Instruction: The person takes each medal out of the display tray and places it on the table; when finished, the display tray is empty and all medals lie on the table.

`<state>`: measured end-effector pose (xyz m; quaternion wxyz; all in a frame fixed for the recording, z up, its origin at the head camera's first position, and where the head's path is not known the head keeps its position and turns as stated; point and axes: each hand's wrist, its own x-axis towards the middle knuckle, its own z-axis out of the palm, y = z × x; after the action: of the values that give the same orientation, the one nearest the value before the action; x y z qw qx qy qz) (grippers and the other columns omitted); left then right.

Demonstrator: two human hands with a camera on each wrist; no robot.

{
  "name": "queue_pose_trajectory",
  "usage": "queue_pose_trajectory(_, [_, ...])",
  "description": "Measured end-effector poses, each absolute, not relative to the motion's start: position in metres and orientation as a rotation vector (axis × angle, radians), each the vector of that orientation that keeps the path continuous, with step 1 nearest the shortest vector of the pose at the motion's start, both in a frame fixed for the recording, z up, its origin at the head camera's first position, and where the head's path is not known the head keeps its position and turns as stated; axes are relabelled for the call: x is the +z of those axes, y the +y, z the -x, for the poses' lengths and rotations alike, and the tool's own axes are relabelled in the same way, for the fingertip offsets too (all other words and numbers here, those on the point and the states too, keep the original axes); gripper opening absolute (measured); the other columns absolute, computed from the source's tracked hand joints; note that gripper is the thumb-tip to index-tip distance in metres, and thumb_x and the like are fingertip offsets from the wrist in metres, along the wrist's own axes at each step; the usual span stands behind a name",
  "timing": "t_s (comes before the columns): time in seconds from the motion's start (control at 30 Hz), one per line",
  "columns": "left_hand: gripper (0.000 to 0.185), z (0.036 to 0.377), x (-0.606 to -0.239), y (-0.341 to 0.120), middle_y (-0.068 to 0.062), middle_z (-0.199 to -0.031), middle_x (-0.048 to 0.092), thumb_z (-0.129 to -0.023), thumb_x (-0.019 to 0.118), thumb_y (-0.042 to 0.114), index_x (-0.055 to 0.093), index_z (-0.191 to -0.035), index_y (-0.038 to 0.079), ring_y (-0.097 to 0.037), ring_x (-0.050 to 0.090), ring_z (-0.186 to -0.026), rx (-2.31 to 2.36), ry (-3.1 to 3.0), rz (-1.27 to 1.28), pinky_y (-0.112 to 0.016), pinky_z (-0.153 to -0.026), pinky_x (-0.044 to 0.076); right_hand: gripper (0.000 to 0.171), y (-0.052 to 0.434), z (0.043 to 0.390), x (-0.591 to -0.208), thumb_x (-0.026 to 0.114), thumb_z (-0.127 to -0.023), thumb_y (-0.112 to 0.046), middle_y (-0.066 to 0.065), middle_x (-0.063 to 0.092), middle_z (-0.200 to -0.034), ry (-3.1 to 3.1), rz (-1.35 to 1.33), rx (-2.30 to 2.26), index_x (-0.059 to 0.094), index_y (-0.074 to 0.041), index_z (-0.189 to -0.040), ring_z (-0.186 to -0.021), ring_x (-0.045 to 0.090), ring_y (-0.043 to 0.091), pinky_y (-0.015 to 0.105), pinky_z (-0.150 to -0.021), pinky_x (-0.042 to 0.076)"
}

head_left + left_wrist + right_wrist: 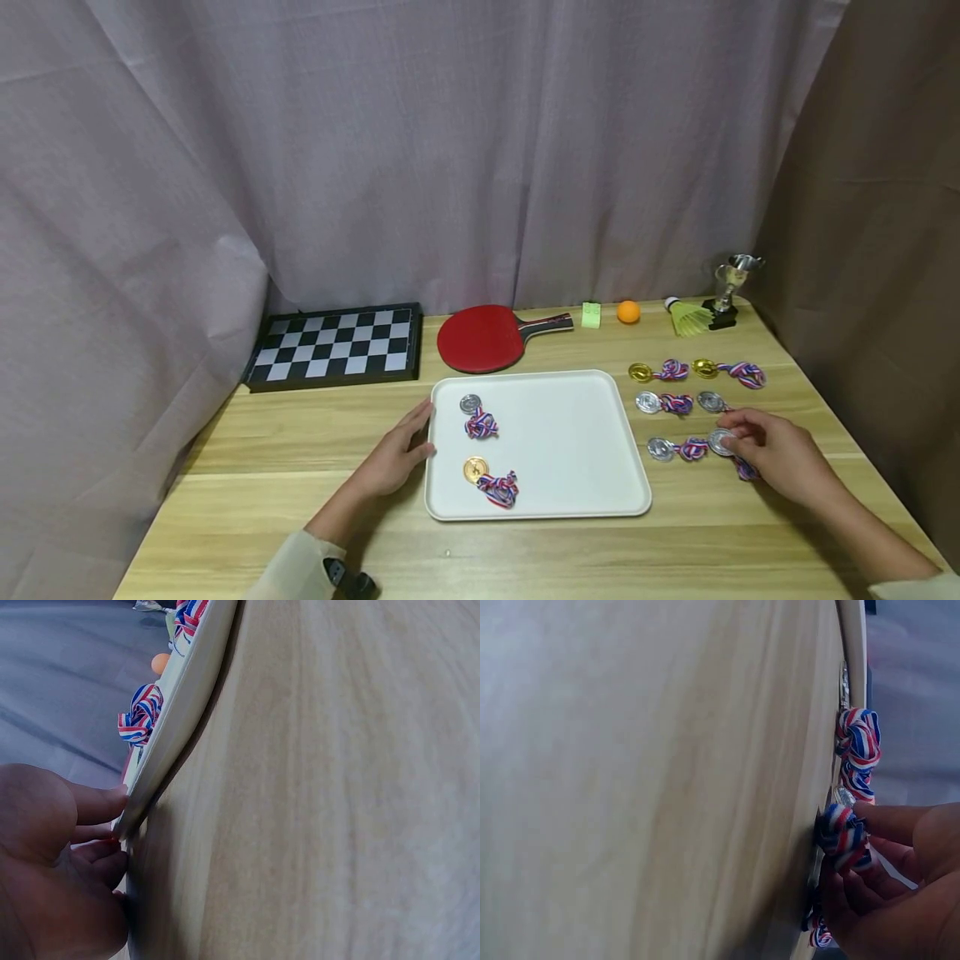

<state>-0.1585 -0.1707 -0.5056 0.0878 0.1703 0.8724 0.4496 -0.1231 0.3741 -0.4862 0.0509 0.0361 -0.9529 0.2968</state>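
Pinches one silver medal (717, 441) in the right grip (783, 454): round, shiny, with striped red, white and blue ribbon (745, 469), at the right of the surface (525, 560). Counts nearby three other silver medals (648, 402) and two gold medals (640, 372); on one white tray (570, 442), one of each. Touches the tray's left edge with the left grip (393, 454), fingers loose. Toward the back, one each: chessboard (337, 346), red paddle (480, 338), green block (591, 315), orange ball (628, 312), shuttlecock (690, 318), trophy (731, 292).
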Motion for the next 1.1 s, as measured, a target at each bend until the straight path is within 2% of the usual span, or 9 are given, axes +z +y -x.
queue_pose_trajectory(0.47, [0.064, 0.158, -0.505, -0.17, -0.02, -0.168, 0.025, -0.101, 0.06, -0.001, 0.031, -0.157, -0.008, -0.038, 0.02, -0.156, 1.357, 2.586, -0.499, -0.05, -0.127, 0.017, 0.017, 0.372, 0.123, -0.487, 0.077, -0.087, -0.001, 0.006, 0.074, -0.086, -2.847, -0.083, 0.789, 0.074, -0.003, -0.104, -0.07, 0.053, -0.008, 0.021, -0.056, 0.044])
queue_pose_trajectory(0.7, [0.064, 0.158, -0.505, -0.17, -0.02, -0.168, 0.025, -0.101, 0.06, -0.001, 0.031, -0.157, -0.007, -0.038, 0.02, -0.156, 1.35, 2.592, -0.495, -0.051, -0.127, 0.017, 0.015, 0.374, 0.124, -0.476, 0.081, -0.088, -0.007, 0.007, 0.076, -0.088, -2.847, -0.071, 0.751, 0.075, -0.005, -0.101, -0.071, 0.054, -0.008, 0.023, -0.057, 0.044])
queue_pose_trajectory(0.9, [0.064, 0.158, -0.504, -0.17, -0.021, -0.168, 0.024, -0.101, 0.06, 0.0, 0.03, -0.157, -0.008, -0.038, 0.02, -0.156, 1.342, 2.596, -0.504, -0.051, -0.127, 0.017, 0.018, 0.374, 0.127, -0.47, 0.082, -0.087, -0.008, 0.011, 0.077, -0.091, -2.825, -0.069, 0.774, 0.075, -0.003, -0.103, -0.074, 0.056, -0.011, 0.016, -0.059, 0.044])
queue_pose_trajectory(1.1, [0.064, 0.158, -0.504, -0.17, -0.021, -0.168, 0.024, -0.101, 0.06, 0.0, 0.03, -0.157, -0.008, -0.038, 0.019, -0.156, 1.338, 2.597, -0.508, -0.051, -0.127, 0.016, 0.019, 0.362, 0.129, -0.459, 0.082, -0.086, -0.008, 0.012, 0.078, -0.096, -2.779, -0.176, 0.792, 0.076, -0.005, -0.104, -0.081, 0.057, -0.013, 0.01, -0.063, 0.045])
